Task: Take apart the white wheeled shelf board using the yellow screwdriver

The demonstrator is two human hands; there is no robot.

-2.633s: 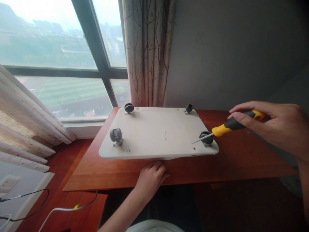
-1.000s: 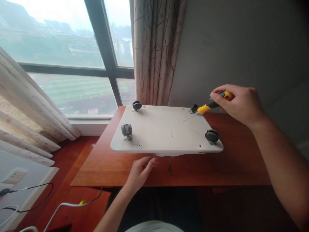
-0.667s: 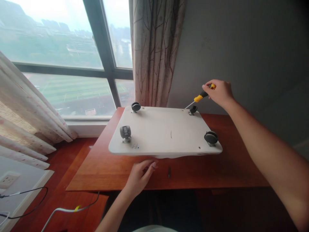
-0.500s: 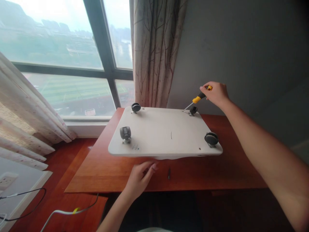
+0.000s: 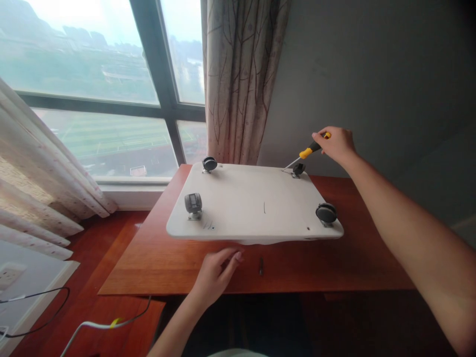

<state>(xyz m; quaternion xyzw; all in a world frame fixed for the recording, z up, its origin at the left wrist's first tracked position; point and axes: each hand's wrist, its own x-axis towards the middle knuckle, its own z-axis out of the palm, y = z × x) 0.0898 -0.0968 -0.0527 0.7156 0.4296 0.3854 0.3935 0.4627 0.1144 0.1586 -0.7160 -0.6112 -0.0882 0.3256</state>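
My right hand [image 5: 336, 144] is closed around the handle of a yellow and black screwdriver [image 5: 309, 149]. The screwdriver slants down to the left, its tip at the far edge of a white board [image 5: 238, 198], just left of the far right caster [image 5: 298, 170]. Three other casters stand up from the board: far left [image 5: 209, 164], near left [image 5: 193, 204] and near right [image 5: 326, 213]. In front of the board's near edge, my left hand [image 5: 215, 272] has thumb and index fingertips close together in a pinch. Anything between them is too small to make out.
The board lies on a reddish wooden table [image 5: 141, 263]. A small dark slender piece [image 5: 261, 266] lies near its front edge. Cables [image 5: 89, 325] run at lower left. A window [image 5: 92, 139], a curtain [image 5: 241, 84] and a grey wall [image 5: 364, 74] stand behind.
The view has shifted very slightly. My right hand and the screwdriver handle sit slightly farther right, with the tip at the same place on the board. My left hand has hardly moved.
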